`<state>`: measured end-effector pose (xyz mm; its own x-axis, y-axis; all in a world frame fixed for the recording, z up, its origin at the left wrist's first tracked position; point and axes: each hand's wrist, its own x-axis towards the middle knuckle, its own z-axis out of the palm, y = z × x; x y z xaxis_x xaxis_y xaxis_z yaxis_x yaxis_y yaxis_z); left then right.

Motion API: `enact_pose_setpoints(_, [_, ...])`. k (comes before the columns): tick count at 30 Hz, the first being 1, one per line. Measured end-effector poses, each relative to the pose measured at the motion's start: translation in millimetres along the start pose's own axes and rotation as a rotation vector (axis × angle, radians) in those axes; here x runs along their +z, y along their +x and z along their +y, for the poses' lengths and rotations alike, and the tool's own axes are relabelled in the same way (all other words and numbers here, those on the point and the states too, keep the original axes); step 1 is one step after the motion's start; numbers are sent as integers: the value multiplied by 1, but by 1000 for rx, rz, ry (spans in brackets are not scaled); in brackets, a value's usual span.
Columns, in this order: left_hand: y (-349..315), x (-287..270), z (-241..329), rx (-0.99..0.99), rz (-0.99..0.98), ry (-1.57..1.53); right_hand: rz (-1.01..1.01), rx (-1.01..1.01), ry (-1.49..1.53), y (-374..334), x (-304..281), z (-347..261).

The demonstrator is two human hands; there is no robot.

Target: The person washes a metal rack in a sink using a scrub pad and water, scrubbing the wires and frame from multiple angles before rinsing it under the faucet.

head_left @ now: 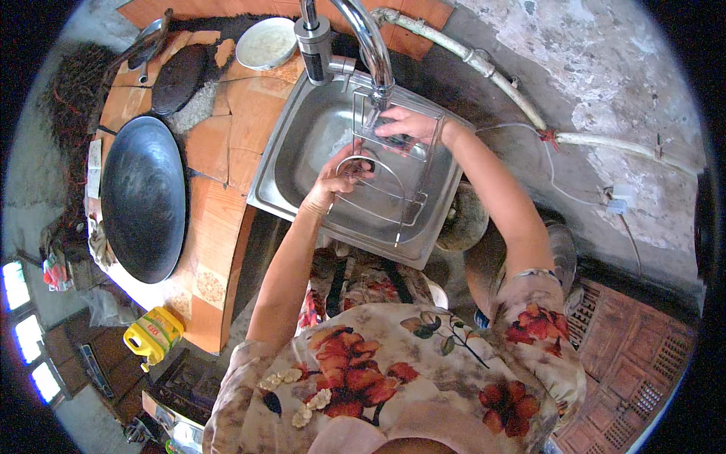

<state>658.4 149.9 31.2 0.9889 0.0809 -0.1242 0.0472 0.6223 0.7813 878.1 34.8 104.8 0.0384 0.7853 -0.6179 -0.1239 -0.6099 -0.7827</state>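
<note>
A wire rack (417, 203) of thin shiny metal, with a curved loop and straight bars, is held tilted over the steel sink (261, 185). My left hand (342, 178) is closed around its wires near the loop. Under the spout of the chrome faucet (363, 30), my right hand (412, 126) reaches in from the right, beside the rack's upper bars. Its fingers stretch to the left and lie apart; the fingertips are partly hidden by the wires and the spout. Below this hand, something dark shows through the bars, too unclear to name.
Left of the sink, a tiled counter (208, 147) carries a large black wok (144, 200), a dark lid (179, 79) and a white bowl (266, 44). A yellow jug (153, 335) stands by the counter's near end. A pipe (484, 64) follows the wall; a pot (463, 219) sits right of the sink.
</note>
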Motion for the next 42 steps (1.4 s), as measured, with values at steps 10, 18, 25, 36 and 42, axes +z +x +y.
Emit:
enact_pose_setpoints(10, [13,-3,11,-68,-73,-64,31,-205,-33,4,2,-14])
enact_pose_setpoints(18, [13,-14,20,-131,-110,8,36,-21,-177,-15,-3,-9])
enact_pose_setpoints(25, [23,-27,35,-152,-53,550,181,-126,308,-3,4,25])
enact_pose_setpoints(36, [-22,-14,-59,-352,862,-386,500,-457,974,20,47,65])
enact_pose_setpoints(42, [-24,74,-25,-724,290,-1298,108,-583,1310,29,57,81])
